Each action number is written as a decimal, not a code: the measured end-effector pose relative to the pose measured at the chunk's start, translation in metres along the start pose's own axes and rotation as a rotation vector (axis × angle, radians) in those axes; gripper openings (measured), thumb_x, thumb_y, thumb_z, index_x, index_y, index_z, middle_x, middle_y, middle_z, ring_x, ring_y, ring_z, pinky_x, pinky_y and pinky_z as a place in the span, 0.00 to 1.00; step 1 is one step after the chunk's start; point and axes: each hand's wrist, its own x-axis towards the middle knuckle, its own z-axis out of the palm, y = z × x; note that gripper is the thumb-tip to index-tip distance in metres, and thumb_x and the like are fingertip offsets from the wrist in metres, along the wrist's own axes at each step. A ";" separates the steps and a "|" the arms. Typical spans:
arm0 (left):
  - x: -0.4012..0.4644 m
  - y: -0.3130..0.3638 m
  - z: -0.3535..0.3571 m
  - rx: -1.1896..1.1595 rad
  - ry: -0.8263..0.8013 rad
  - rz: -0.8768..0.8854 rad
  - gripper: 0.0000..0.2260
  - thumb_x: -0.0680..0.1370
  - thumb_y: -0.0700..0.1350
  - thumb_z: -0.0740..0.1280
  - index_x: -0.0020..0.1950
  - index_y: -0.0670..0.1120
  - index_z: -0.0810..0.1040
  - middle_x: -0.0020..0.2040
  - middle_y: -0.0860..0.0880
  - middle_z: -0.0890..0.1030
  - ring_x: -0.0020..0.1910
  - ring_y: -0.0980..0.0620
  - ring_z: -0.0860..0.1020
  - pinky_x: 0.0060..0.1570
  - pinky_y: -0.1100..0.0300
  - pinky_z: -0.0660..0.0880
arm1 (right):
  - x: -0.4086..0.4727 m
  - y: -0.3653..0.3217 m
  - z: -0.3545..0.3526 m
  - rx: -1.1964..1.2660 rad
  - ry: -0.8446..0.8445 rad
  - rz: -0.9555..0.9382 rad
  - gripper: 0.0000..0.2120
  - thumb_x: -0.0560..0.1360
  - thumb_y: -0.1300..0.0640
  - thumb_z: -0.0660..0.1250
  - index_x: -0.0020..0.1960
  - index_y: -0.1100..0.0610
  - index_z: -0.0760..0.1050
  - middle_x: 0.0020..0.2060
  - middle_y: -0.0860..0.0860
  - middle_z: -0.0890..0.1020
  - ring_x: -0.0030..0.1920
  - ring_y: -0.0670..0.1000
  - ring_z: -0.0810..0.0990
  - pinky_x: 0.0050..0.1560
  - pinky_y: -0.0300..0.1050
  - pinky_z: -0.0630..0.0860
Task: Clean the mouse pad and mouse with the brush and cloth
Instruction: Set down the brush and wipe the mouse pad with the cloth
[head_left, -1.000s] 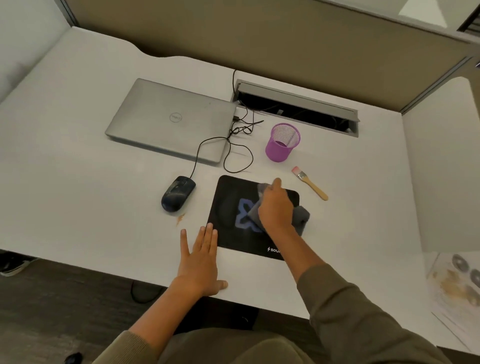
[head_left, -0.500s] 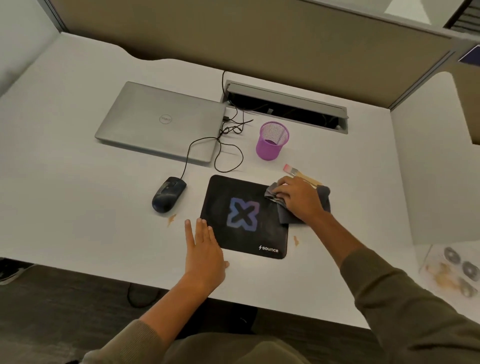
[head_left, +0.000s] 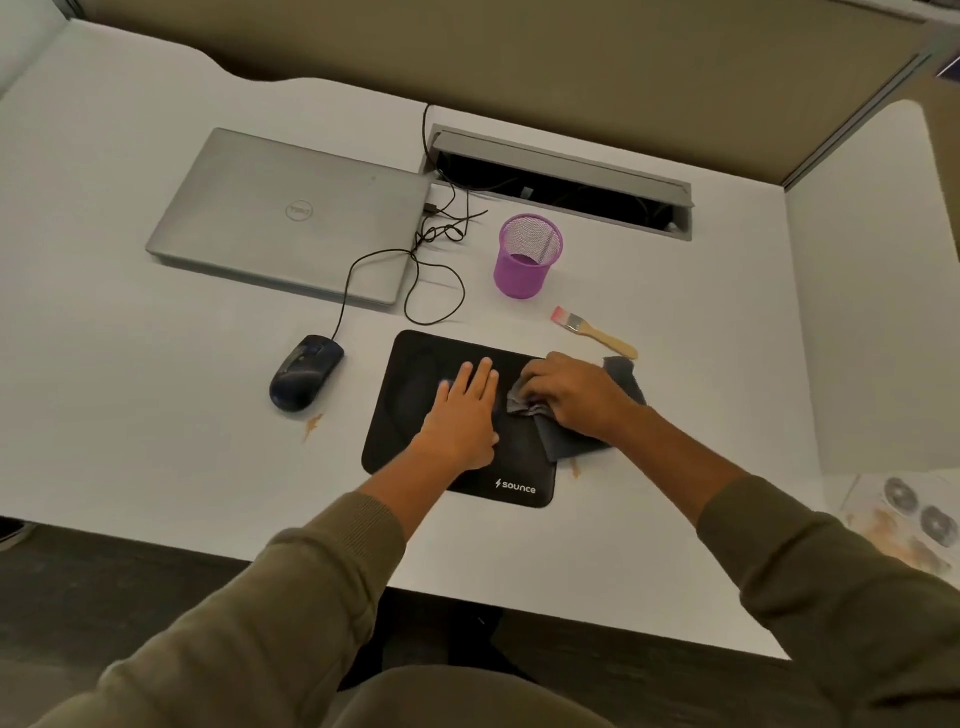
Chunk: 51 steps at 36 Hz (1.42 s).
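A black mouse pad (head_left: 415, 384) lies on the white desk. My left hand (head_left: 460, 415) rests flat on its middle, fingers straight, covering the blue logo. My right hand (head_left: 571, 397) grips a bunched grey cloth (head_left: 563, 441) at the pad's right edge. A dark wired mouse (head_left: 305, 371) sits on the desk left of the pad. A small brush (head_left: 595, 332) with a wooden handle and pink bristles lies just beyond my right hand.
A shut silver laptop (head_left: 291, 213) lies at the back left, the mouse cable (head_left: 431, 270) looping beside it. A purple mesh cup (head_left: 527, 257) stands behind the pad. Brown stains (head_left: 311, 426) mark the desk by the mouse and right of the pad.
My left hand slid from the desk's front edge onto the middle of the pad. My right hand with the cloth stays at the pad's right edge after sweeping there from the centre.
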 end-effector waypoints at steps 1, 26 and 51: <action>0.001 0.000 0.000 0.000 0.001 -0.003 0.44 0.84 0.52 0.67 0.86 0.44 0.37 0.86 0.45 0.35 0.85 0.41 0.37 0.84 0.40 0.45 | 0.002 0.006 -0.002 0.013 0.047 0.052 0.12 0.77 0.66 0.70 0.56 0.55 0.86 0.57 0.50 0.84 0.54 0.55 0.79 0.49 0.54 0.79; 0.002 -0.017 -0.021 -0.173 -0.105 0.025 0.47 0.80 0.37 0.71 0.87 0.50 0.41 0.87 0.51 0.36 0.86 0.41 0.42 0.82 0.39 0.58 | 0.017 -0.021 -0.019 0.036 -0.172 0.210 0.10 0.75 0.59 0.75 0.55 0.50 0.87 0.51 0.46 0.82 0.49 0.51 0.80 0.49 0.49 0.80; -0.001 -0.022 -0.029 0.009 0.029 0.075 0.45 0.80 0.38 0.72 0.87 0.50 0.46 0.88 0.49 0.44 0.82 0.44 0.64 0.56 0.53 0.77 | 0.026 -0.107 0.044 0.525 0.260 1.127 0.10 0.82 0.54 0.69 0.60 0.55 0.71 0.51 0.55 0.82 0.41 0.49 0.76 0.42 0.41 0.70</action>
